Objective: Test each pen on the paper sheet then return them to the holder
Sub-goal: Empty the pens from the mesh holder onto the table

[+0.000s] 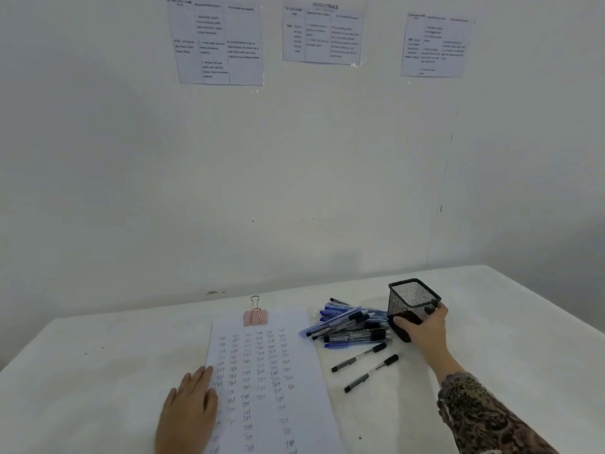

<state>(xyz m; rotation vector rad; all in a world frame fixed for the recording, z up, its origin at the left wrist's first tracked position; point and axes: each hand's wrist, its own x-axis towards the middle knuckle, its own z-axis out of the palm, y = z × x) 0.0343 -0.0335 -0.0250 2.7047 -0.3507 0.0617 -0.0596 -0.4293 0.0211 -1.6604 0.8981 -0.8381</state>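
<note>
The right hand (422,332) grips the one black mesh holder (411,299), tilted, fingers (440,308) curled round its lower part, toward the counter's (98,371) far right corner, just right of a heap of pens (350,326) too tangled to count. Two separate black pens (358,357) (371,373) lie nearer the front edge, beside the single paper sheet (271,371) with one pink clip (255,314) on its far edge. The left hand (191,404) rests flat on the sheet's left edge, fingers straight, close together.
</note>
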